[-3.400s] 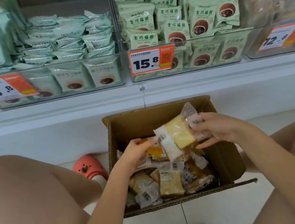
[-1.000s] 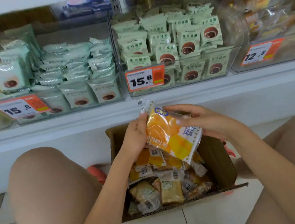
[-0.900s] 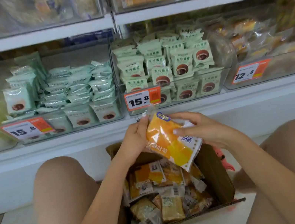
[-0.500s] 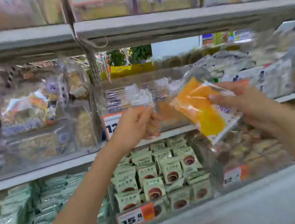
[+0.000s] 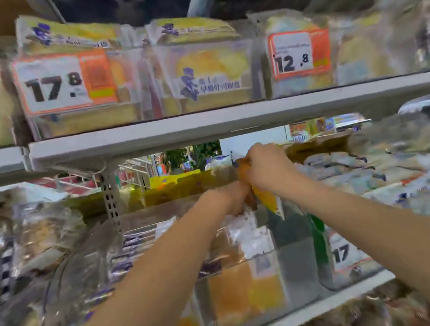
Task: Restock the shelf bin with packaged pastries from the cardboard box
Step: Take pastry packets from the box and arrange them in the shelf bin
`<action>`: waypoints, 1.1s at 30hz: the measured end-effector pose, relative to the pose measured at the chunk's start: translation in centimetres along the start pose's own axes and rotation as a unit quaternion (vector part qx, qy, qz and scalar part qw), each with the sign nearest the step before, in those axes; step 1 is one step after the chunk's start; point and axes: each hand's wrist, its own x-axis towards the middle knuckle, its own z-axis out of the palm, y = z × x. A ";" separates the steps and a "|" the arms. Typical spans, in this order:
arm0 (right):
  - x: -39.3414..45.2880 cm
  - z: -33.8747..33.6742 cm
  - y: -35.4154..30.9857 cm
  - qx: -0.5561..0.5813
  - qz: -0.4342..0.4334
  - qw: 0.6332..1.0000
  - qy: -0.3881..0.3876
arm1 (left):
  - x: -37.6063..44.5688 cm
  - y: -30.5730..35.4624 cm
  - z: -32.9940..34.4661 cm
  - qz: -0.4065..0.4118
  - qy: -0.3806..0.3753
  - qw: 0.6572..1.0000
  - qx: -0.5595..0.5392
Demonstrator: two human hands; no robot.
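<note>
Both my arms reach deep into a clear shelf bin on the middle shelf. My right hand grips the top of an orange-yellow packaged pastry that hangs upright inside the bin. My left hand is just below and left of it, against the same packet; its fingers are hidden. More orange packets stand at the bin's front. The cardboard box is out of view. The picture is blurred.
The shelf board above leaves a narrow gap over the bin. Bins with price tags 17.8 and 12.8 sit on the upper shelf. Neighbouring bins of wrapped bread and packets flank the hands.
My view has risen from the box to the upper shelves. Both hands moved forward and carried the orange packet from in front of the shelf into the bin.
</note>
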 end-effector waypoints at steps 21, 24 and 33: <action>1.7 6.0 -1.7 -0.080 0.024 0.950 -0.302 | -1.2 -4.7 -0.1 0.043 0.106 0.993 -0.019; 2.6 5.8 -2.0 -0.087 0.005 0.932 -0.352 | -1.9 -4.8 -0.2 0.030 0.081 0.996 -0.019; 3.6 6.6 -1.0 0.114 0.045 0.960 -0.250 | -3.6 -4.8 0.5 0.048 -0.008 0.990 -0.133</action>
